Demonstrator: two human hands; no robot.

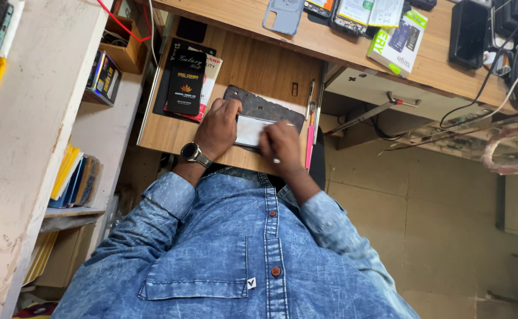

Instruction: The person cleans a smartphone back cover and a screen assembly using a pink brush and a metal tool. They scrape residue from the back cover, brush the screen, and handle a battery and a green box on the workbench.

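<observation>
From the head camera, the left hand [217, 127] presses down a flat white phone part [252, 130] on the dark mat [265, 108] of the pull-out shelf [170, 139]; the right hand [282, 145] pinches a thin tool [277, 160] at its edge. It seems mid-prying, needing steady, gentle leverage.

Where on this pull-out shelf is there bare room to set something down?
Bare wood lies on the pull-out shelf between the black packets and the pink tool, above the dark mat. The front edge is crowded by the left hand and right hand on the white piece.
</observation>
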